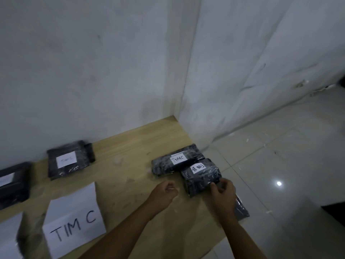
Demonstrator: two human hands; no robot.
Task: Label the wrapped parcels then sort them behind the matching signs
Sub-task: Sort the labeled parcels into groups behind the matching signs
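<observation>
Two black wrapped parcels lie at the table's right end. The far one (176, 159) carries a white label reading "TIM C". The near one (200, 177) carries a label reading "TIM B", seen upside down. My right hand (222, 191) grips the near parcel's front right corner. My left hand (166, 191) hovers curled just left of it, holding nothing that I can make out. A white paper sign "TIM C" (74, 223) lies near the front edge, and behind it by the wall sits a labelled black parcel (68, 159).
Another black parcel (13, 186) sits at the far left, with a second paper sign (9, 238) in front of it. A further black parcel (241, 209) pokes out beneath my right forearm. The wooden table (130, 146) meets white walls; tiled floor (289, 165) lies to the right.
</observation>
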